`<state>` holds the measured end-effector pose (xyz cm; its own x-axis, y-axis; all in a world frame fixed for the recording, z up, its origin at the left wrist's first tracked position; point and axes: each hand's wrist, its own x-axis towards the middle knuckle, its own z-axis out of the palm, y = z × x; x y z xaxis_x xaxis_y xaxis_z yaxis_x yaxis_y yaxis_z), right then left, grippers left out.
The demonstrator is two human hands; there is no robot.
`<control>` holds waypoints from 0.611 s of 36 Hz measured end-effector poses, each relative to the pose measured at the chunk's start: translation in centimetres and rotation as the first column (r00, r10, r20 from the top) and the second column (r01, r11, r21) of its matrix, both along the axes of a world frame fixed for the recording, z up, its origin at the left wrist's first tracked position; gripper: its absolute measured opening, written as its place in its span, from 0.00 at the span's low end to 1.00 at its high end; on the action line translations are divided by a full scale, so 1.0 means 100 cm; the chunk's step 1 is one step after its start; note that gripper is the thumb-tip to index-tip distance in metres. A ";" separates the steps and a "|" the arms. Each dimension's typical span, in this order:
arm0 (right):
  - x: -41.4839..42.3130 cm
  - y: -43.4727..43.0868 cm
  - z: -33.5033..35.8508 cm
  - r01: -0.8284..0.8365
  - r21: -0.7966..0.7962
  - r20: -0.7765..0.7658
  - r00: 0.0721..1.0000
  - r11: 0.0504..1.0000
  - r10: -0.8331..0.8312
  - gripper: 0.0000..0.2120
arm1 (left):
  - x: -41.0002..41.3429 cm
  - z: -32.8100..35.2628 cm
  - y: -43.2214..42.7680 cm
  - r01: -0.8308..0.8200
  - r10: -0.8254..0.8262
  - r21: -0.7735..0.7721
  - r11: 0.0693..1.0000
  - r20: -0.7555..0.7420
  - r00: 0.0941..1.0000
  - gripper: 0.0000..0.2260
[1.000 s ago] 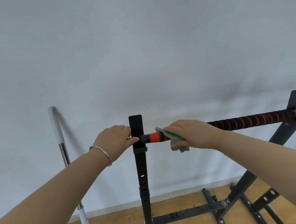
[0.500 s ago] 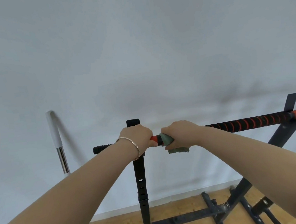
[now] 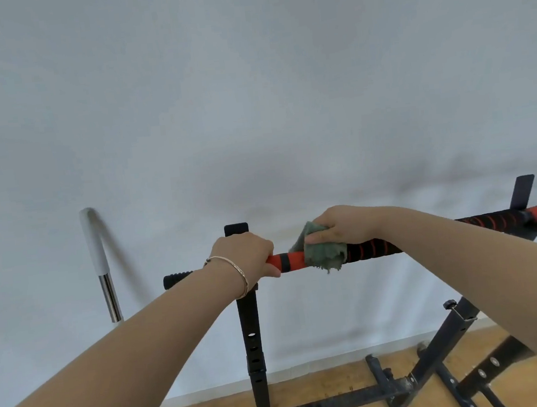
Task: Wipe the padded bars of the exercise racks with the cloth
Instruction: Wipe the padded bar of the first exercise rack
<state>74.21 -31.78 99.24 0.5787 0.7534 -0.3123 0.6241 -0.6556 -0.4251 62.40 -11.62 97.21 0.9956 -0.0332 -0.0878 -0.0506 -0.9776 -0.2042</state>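
My left hand (image 3: 246,254) curls tight around the padded bar (image 3: 373,252) where it crosses the rack upright (image 3: 252,336). At its three o'clock, just beside it, my right hand (image 3: 341,225) clamps the green cloth (image 3: 323,254) over the bar.

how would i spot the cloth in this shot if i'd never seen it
Find the black rack upright against the pale wall, then follow the red-and-black padded bar running right from it. The cloth is the crumpled grey-green rag draped over that bar under the right hand, the only soft, ragged thing there.
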 end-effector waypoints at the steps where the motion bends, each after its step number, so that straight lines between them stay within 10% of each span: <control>1: 0.001 -0.006 0.002 0.001 0.024 0.000 1.000 1.000 -0.001 0.10 | 0.000 0.000 -0.002 0.006 -0.006 0.013 1.000 0.001 1.000 0.17; 12: -0.031 -0.034 -0.006 -0.120 0.006 0.156 0.981 0.993 0.117 0.14 | 0.018 0.006 -0.020 0.119 -0.143 -0.208 0.971 -0.105 0.984 0.17; 22: -0.021 -0.060 0.015 0.245 0.311 -0.040 0.969 0.918 -0.245 0.14 | 0.022 0.000 -0.019 0.007 -0.111 -0.426 0.905 -0.220 0.969 0.16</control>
<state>72.08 -37.74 100.76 0.7579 0.6468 -0.0856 0.4605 -0.6233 -0.6320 64.60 -13.48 97.21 0.9428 -0.1771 -0.2824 -0.1063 -0.9627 0.2488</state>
